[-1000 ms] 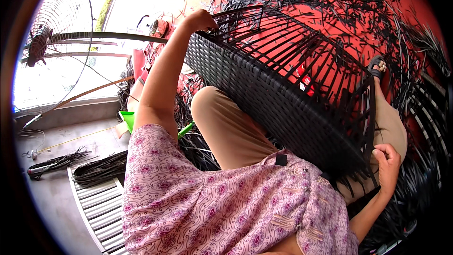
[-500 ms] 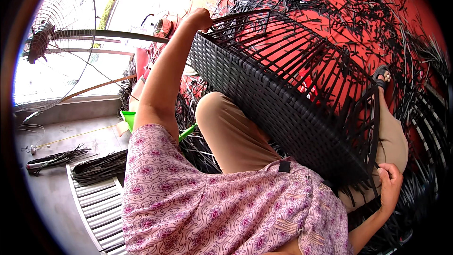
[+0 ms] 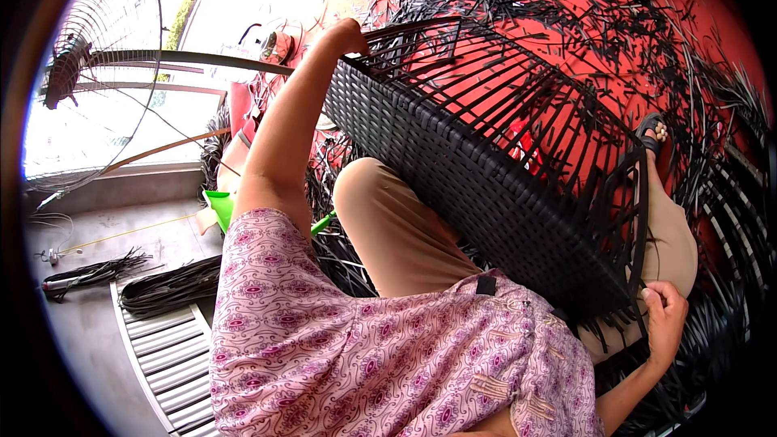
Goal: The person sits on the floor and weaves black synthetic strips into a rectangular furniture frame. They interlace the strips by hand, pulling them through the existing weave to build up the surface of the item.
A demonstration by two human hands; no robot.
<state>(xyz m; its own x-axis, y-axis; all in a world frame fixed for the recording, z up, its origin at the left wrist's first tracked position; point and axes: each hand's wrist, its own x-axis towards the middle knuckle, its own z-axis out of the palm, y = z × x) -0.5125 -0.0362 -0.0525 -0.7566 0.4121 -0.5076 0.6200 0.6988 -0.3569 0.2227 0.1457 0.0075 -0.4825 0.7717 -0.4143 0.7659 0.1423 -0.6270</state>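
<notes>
A black wicker piece point(image 3: 477, 170), its side closely woven from flat strips, lies slanted across my lap and raised knee. Its upper side is a frame strung with spaced black strips point(image 3: 518, 85). My left hand point(image 3: 348, 35) is closed round the frame's far left corner, the fingers partly hidden. At the near right corner, my right hand point(image 3: 666, 311) pinches a black strip between thumb and forefinger, beside the frame's edge. Short strip ends hang from the weave just left of that hand.
Loose black strips point(image 3: 631, 24) litter the red floor point(image 3: 712, 32). On the left stand a wire-caged fan point(image 3: 105, 73) and a slatted metal rack point(image 3: 174, 364) with a strip bundle point(image 3: 170, 287). A green dustpan-like thing point(image 3: 218, 206) is beside my left arm.
My left hand has shifted slightly nearer and to the right at the corner. My right hand has moved a little left, closer to the frame's edge. The wicker piece stays nearly still.
</notes>
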